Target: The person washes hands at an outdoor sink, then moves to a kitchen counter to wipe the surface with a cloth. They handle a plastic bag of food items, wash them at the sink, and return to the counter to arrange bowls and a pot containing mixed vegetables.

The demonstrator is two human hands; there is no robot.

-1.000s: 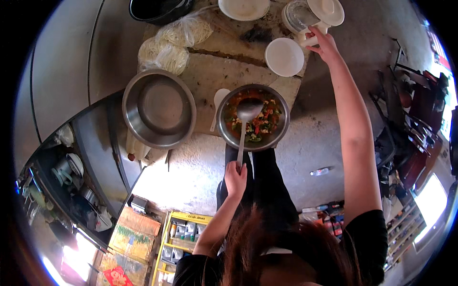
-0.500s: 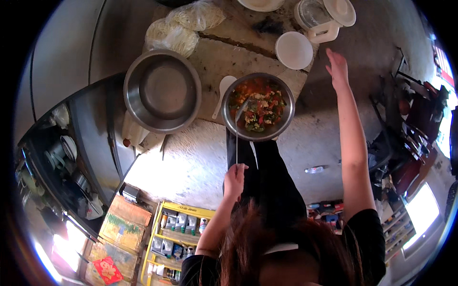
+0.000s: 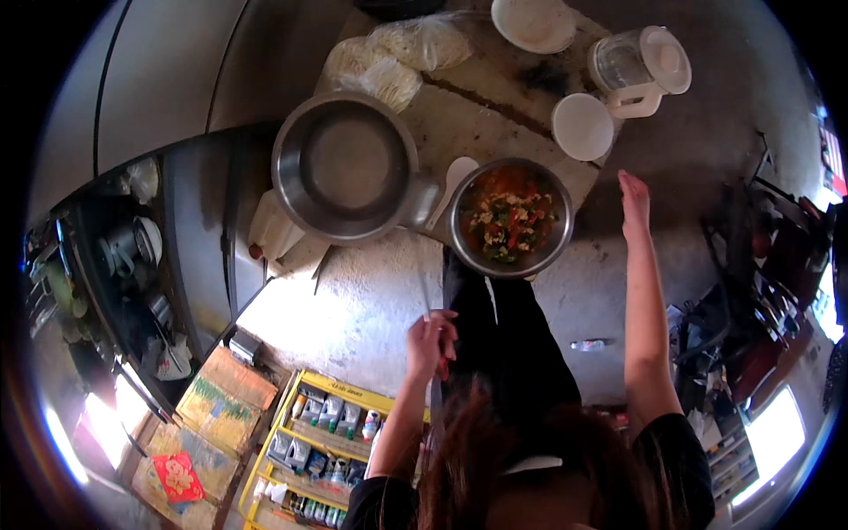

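Note:
My left hand (image 3: 430, 344) is closed around the handle of a long metal ladle. The ladle's head (image 3: 422, 205), smeared by motion, hangs between a large, wide steel basin (image 3: 291, 190) and a smaller steel bowl (image 3: 562, 237). In the smaller bowl sits a soupy mix of red, green and pale yellow pieces (image 3: 512, 221). Between the two vessels a white flat spoon or rice paddle (image 3: 458, 172) lies on the table. Right of the table's edge, my right hand (image 3: 634, 208) is raised with nothing visible in it, fingers extended close together. The basin's bottom shows no food.
Clear bags of noodles (image 3: 397, 62) lie behind the basin on the worn table (image 3: 477, 119). A white bowl (image 3: 583, 128), another pale bowl (image 3: 534, 25) and a lidded clear pitcher (image 3: 623, 66) stand at the back right. A yellow shelf rack (image 3: 309, 442) holds bottles.
My left hand has lifted the ladle out of the food bowl and swung its head left beside the basin. My right hand has drawn lower, away from the white bowl. The view has shifted.

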